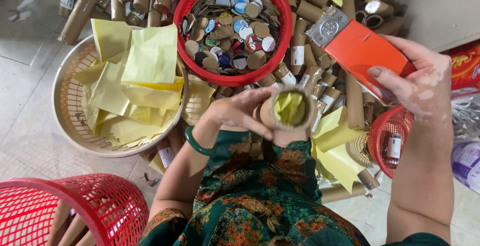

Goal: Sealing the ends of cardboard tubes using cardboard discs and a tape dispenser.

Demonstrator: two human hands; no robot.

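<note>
Left hand grips a cardboard tube, open end up, with yellow paper stuffed inside. Right of the tube, the right hand holds an orange flat tool with a metal head. Directly above the tube stands a red basket of round cardboard discs; left of the tube, a beige basket of yellow sheets. Loose tubes lie behind the tube.
</note>
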